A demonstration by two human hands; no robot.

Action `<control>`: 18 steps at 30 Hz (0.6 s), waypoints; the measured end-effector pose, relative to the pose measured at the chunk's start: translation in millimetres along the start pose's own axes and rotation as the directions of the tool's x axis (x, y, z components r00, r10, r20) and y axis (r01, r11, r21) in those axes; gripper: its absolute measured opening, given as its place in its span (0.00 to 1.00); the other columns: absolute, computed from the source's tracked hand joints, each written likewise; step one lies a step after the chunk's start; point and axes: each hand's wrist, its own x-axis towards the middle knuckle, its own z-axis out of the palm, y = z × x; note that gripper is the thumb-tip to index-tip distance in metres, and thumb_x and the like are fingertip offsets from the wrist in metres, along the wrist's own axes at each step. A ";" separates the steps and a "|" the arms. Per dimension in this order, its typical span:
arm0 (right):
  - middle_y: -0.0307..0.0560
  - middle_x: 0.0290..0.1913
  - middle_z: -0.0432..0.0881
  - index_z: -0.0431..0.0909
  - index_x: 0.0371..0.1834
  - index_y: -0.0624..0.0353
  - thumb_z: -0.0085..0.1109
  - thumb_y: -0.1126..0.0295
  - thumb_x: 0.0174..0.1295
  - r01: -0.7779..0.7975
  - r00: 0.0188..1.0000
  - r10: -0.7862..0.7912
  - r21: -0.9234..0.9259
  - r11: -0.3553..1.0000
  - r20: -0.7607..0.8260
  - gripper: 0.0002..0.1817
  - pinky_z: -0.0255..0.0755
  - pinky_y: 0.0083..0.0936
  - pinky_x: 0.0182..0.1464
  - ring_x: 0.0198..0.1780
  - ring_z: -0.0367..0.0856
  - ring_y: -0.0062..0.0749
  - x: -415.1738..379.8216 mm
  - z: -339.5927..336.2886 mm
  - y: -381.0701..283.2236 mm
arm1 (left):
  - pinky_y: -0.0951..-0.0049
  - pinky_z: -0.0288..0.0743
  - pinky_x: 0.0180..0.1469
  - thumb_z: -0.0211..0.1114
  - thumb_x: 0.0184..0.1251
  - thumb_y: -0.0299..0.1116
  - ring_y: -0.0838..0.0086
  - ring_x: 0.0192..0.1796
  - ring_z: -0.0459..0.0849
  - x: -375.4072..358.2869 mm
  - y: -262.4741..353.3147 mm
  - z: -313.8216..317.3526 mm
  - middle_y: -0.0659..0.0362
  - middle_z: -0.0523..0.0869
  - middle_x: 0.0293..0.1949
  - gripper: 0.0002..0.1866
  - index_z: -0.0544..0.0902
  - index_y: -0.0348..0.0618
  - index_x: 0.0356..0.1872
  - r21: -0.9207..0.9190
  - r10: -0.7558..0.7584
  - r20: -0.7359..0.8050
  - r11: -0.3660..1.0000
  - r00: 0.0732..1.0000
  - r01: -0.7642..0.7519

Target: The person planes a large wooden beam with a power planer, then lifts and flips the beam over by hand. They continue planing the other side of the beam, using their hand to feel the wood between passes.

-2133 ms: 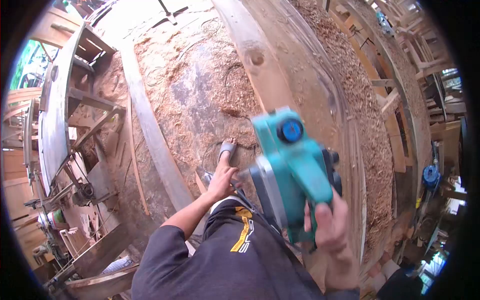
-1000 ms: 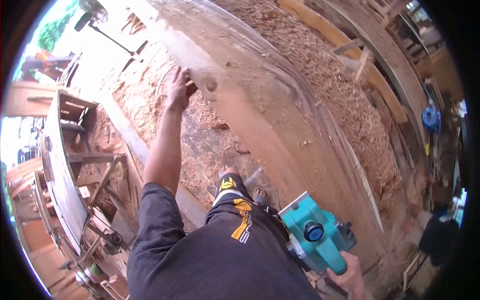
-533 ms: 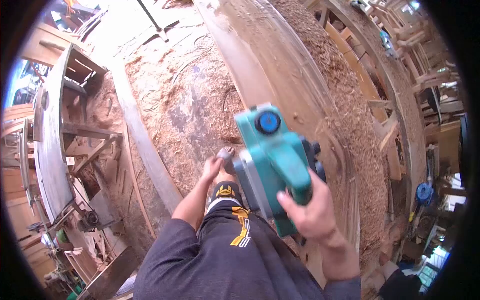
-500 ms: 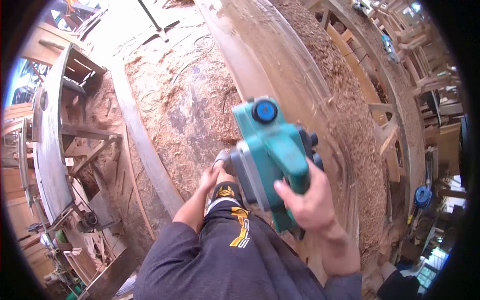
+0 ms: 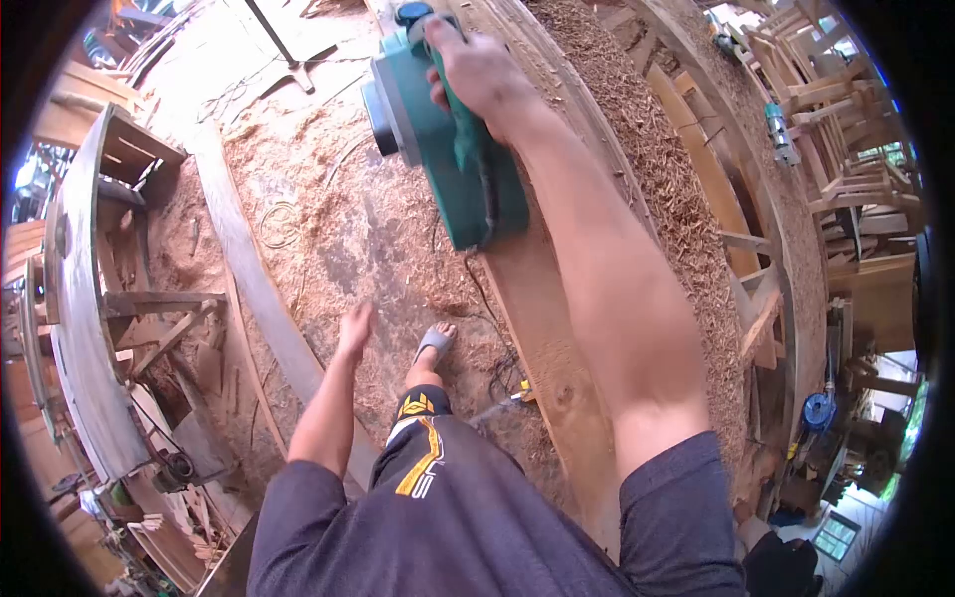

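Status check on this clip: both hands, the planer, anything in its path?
Right hand gripping the green planer, arm stretched out. Planer flat on the long plank. Left hand hanging free, empty. Only wood shavings beside the plank.

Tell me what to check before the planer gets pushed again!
1. Right hand grips the planer: ok.
2. Planer sits flat on the plank: ok.
3. Left hand is away from the planer: ok, it hangs free by the leg.
4. Cord is off the plank: cannot tell, it trails beside the edge.
5. Foot is protected: not ok, only a sandal among shavings.
6. Blade state: cannot tell, hidden underneath.
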 end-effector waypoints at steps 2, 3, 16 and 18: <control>0.39 0.28 0.74 0.75 0.40 0.59 0.51 0.52 0.75 -0.025 0.999 0.024 0.014 1.000 0.047 0.19 0.67 0.23 0.27 0.24 0.74 0.20 -64.2 -13.2 0.4 | 0.72 0.72 0.41 0.58 0.78 0.49 0.76 0.42 0.80 8.2 141.3 29.9 0.58 0.86 0.48 0.21 0.83 0.41 0.55 -0.253 0.139 -0.008 0.958 0.990 -0.137; 0.37 0.28 0.74 0.74 0.38 0.57 0.48 0.54 0.78 -0.015 0.998 0.013 0.031 0.999 0.053 0.17 0.66 0.23 0.27 0.23 0.72 0.19 -107.2 -19.9 0.9 | 0.73 0.73 0.45 0.55 0.79 0.51 0.74 0.46 0.83 2.0 212.1 41.4 0.57 0.86 0.52 0.24 0.80 0.42 0.61 -0.368 0.127 0.067 0.925 0.990 -0.093; 0.44 0.25 0.78 0.79 0.47 0.68 0.48 0.32 0.68 -0.172 0.957 0.055 -0.401 0.900 -0.286 0.40 0.71 0.32 0.28 0.24 0.79 0.35 -616.6 -114.0 78.4 | 0.65 0.85 0.51 0.64 0.73 0.36 0.67 0.44 0.89 -3.1 391.3 110.7 0.53 0.80 0.63 0.43 0.51 0.56 0.83 -0.481 0.421 0.195 0.828 0.886 -0.288; 0.51 0.34 0.83 0.76 0.56 0.72 0.51 0.31 0.65 -0.269 0.962 0.226 -0.410 0.872 -0.152 0.45 0.76 0.38 0.38 0.34 0.84 0.48 -612.5 -131.2 85.2 | 0.66 0.84 0.51 0.63 0.73 0.37 0.68 0.45 0.88 -2.7 388.7 106.4 0.54 0.80 0.63 0.42 0.50 0.57 0.83 -0.498 0.409 0.232 0.829 0.882 -0.254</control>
